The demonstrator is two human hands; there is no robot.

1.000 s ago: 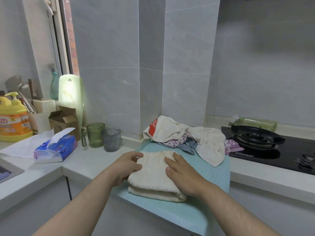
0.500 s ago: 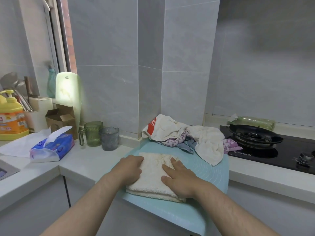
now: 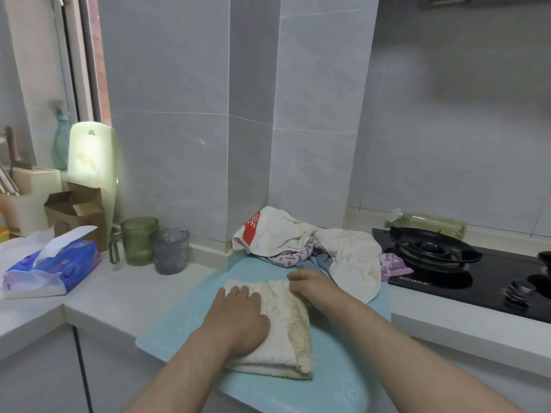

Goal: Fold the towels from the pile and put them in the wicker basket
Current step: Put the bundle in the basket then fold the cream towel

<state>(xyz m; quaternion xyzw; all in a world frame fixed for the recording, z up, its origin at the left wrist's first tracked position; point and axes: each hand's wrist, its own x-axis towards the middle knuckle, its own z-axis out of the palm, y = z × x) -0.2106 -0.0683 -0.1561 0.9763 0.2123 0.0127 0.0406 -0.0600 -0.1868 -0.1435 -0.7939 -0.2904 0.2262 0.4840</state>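
A folded cream towel (image 3: 286,323) lies on a light blue mat (image 3: 185,332) on the counter. My left hand (image 3: 241,320) rests flat on the towel's left half, fingers together, pressing down. My right hand (image 3: 313,286) sits at the towel's far right corner with fingers curled on the edge of the cloth. Behind the mat, against the wall corner, lies the pile of unfolded towels (image 3: 313,245): white with a red patch, purple patterned, blue-grey. No wicker basket is in view.
A green mug (image 3: 137,241) and a grey cup (image 3: 170,251) stand left of the mat. A blue tissue pack (image 3: 56,266) and a cardboard box (image 3: 77,207) sit further left. A black gas hob (image 3: 465,269) lies to the right.
My left hand slid from the towel's left edge onto its top. My right hand moved from the towel's middle to its far right corner and curled. The view shifted a little.
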